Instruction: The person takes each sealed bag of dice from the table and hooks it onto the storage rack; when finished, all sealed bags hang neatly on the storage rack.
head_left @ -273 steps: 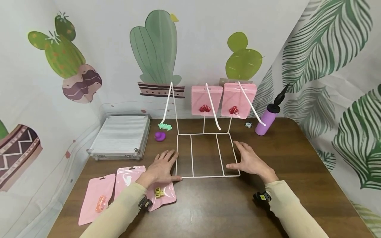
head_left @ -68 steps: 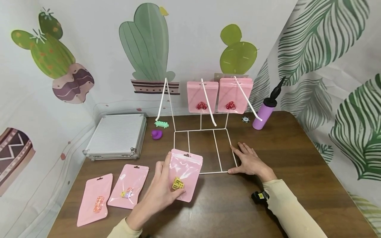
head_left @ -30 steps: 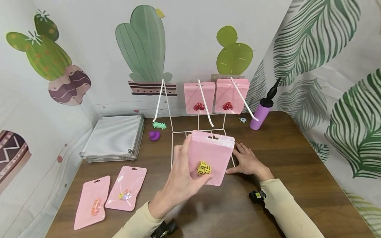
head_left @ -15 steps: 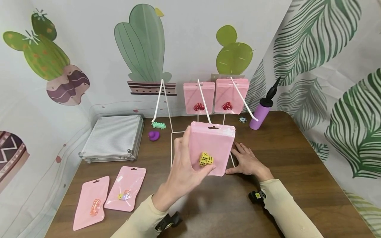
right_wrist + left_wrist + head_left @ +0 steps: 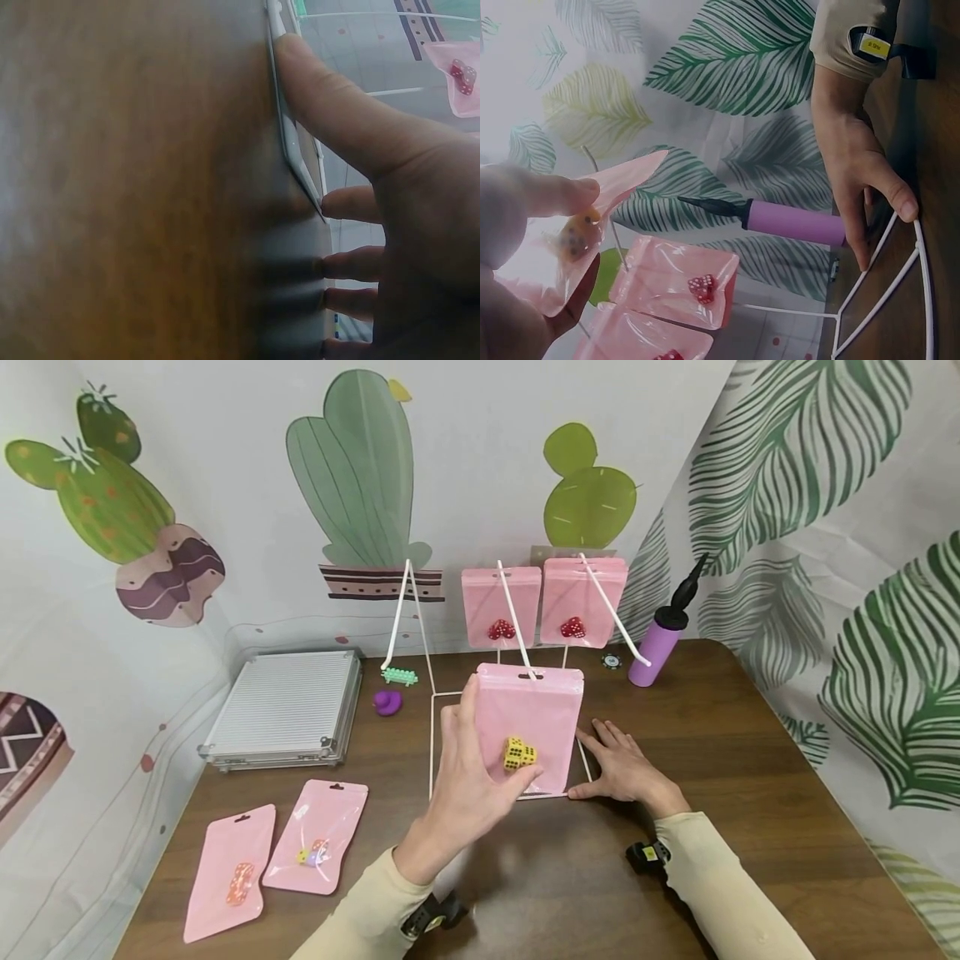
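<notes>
My left hand (image 5: 467,789) pinches a pink zip bag (image 5: 534,710) by its left side and lower front, thumb near the yellow dice (image 5: 517,753) inside. The bag is upright in front of a white wire rack (image 5: 432,743). Its hang hole overlaps the tip of the rack's middle hook (image 5: 513,614) in the head view. My right hand (image 5: 626,770) rests at the rack's right front corner with fingers spread; in the right wrist view its thumb (image 5: 322,90) lies along the base wire. Pink bags with red dice hang on the middle hook (image 5: 501,597) and right hook (image 5: 585,597).
Two pink bags, one with orange dice (image 5: 240,883) and one with mixed dice (image 5: 313,853), lie at the left. A silver case (image 5: 285,702), purple duck (image 5: 387,702), green toy (image 5: 400,676), poker chip (image 5: 611,661) and purple pump (image 5: 657,652) stand around the rack.
My left hand has picked up the yellow-dice bag from the table and carried it up and right to the middle hook's tip. My right hand has stayed at the rack's corner.
</notes>
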`<state>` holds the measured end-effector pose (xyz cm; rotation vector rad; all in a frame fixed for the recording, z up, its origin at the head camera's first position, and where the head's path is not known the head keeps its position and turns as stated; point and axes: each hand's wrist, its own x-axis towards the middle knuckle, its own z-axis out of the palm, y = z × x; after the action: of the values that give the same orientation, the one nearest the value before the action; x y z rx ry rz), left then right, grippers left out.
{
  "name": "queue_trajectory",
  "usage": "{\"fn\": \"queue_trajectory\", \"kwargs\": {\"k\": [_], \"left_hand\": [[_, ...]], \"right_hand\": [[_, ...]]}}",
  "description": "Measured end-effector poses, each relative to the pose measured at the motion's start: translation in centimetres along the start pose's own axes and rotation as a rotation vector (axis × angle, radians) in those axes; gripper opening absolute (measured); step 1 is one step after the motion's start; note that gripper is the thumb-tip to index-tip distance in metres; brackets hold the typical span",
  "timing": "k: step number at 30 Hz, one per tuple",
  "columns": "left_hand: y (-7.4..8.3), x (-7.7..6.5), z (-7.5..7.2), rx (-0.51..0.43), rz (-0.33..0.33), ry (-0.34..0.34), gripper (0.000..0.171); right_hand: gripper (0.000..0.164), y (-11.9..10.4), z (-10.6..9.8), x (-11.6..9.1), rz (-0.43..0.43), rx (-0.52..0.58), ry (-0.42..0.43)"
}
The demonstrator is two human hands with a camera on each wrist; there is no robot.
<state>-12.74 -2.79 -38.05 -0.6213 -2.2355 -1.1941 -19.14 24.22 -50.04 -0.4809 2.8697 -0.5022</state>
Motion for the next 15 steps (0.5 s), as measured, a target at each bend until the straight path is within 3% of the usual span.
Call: {"fn": "queue_trajectory", "kwargs": {"k": [6,11,15], "left_hand": [[-1.7,1.3,1.3,0.0,0.025,0.055,0.123],[-4.6,4.5,3.0,0.041,0.038,0.112,0.121],[-7.0,7.4,4.4,0.1,-0.023,0.148,0.118]], "right_hand": [[0.11,0.0,-0.1,0.1,-0.014,-0.008,0.0],[0.109,0.0,-0.2,0.0,-0.024,-0.003,0.006],[0.108,0.0,-0.1,-0.2,-0.023,0.003,0.007]]}}
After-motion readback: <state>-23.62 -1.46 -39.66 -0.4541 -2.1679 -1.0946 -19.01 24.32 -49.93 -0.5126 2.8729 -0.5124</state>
